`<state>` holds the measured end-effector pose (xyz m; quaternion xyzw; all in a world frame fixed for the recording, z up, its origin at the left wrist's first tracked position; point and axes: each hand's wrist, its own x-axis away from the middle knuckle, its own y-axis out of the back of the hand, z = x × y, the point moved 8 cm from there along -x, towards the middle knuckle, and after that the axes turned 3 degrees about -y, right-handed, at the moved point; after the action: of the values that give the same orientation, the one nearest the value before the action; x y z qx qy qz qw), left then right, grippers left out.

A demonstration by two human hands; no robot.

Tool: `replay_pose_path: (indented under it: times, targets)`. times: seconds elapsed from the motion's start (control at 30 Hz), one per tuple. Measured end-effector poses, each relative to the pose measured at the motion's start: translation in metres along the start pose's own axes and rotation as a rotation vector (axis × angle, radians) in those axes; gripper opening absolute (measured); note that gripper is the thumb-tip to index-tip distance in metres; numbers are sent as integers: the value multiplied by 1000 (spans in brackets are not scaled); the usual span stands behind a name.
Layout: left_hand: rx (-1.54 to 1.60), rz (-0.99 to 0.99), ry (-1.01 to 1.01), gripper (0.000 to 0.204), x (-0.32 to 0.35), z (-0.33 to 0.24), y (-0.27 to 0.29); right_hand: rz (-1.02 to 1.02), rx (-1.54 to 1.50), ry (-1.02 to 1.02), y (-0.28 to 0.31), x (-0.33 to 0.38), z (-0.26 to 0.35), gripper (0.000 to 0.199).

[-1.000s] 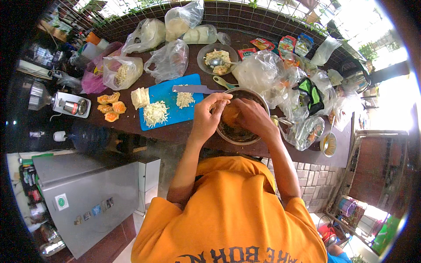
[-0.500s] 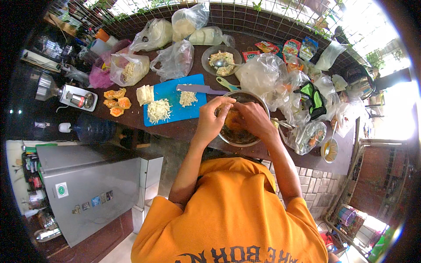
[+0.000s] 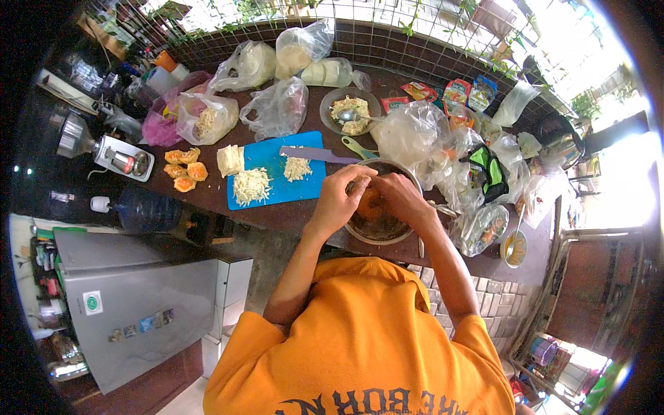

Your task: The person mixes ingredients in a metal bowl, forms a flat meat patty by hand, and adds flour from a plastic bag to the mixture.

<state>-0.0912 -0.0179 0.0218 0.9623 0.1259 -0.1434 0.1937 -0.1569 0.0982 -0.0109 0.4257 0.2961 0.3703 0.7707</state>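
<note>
Both hands are over a round metal bowl (image 3: 391, 234) near the table's front edge, with something orange-brown (image 3: 373, 206) inside it. My left hand (image 3: 340, 195) is at the bowl's left rim, its thumb and fingers bent together in a pinch. My right hand (image 3: 402, 197) reaches over the right side, fingers curled inward and down. Whatever the fingertips hold is too small or hidden to make out. Left of the bowl, a blue cutting board (image 3: 275, 194) carries shredded white food (image 3: 252, 185), a chopped pale heap (image 3: 298, 168), a white block (image 3: 230, 160) and a purple knife (image 3: 311, 153).
Orange filled pieces (image 3: 185, 169) sit beside a kitchen scale (image 3: 126, 158) at the left. Behind the bowl stand a plate of food with a spoon (image 3: 350, 111) and a green-handled peeler (image 3: 356, 146). Plastic bags (image 3: 415, 131) crowd the right, near a small cup (image 3: 514, 249).
The view has shifted slightly. Both hands stay over the bowl in nearly the same pose, with only small finger movement.
</note>
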Motion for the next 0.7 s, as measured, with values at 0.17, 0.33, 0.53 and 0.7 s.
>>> replay_pose_path:
  times: [0.17, 0.33, 0.53, 0.7]
  targets:
    - [8, 3, -35, 17, -4, 0, -4, 81, -8, 2, 7, 2, -3, 13]
    - [67, -15, 37, 22, 4, 5, 4, 100, -318, -181, 37, 10, 11, 40]
    - [280, 21, 19, 84, 10, -13, -47, -247, -1258, -308, 15, 34, 31, 69]
    - [489, -60, -23, 84, 2, -20, -60, -261, -1186, -236, 1, 54, 73, 76]
